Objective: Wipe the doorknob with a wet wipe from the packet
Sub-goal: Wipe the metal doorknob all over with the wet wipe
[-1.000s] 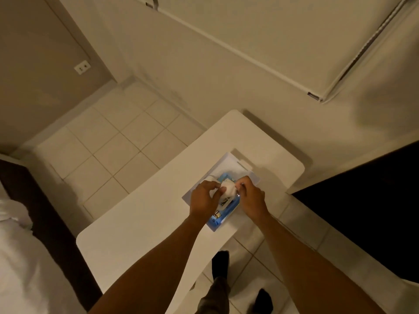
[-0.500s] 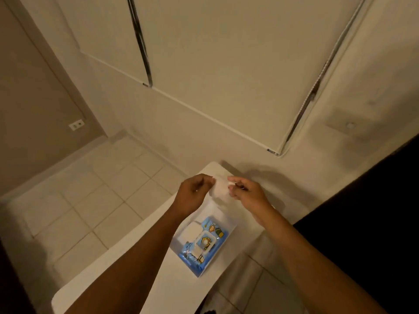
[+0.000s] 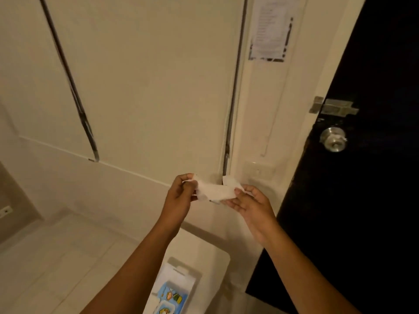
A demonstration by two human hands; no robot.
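Observation:
A white wet wipe [image 3: 215, 191] is stretched between both hands at chest height. My left hand [image 3: 181, 196] pinches its left end, and my right hand [image 3: 251, 205] holds its right end with fingers under it. The round silver doorknob [image 3: 333, 139] sits on the dark door [image 3: 362, 200] up and to the right of my hands, well apart from the wipe. The blue wet wipe packet [image 3: 169, 300] lies on the white table [image 3: 215, 257] below my forearms, its lid flap raised.
A metal latch plate [image 3: 333, 106] is fixed on the door above the knob. A paper notice [image 3: 269, 28] hangs on the cream door frame, with a wall switch [image 3: 257, 171] below it. Tiled floor [image 3: 56, 257] lies to the left.
Both hands lifted the wipe out of the packet and up off the table, then spread it wider. The view tilted upward and to the right, bringing the door and knob into sight.

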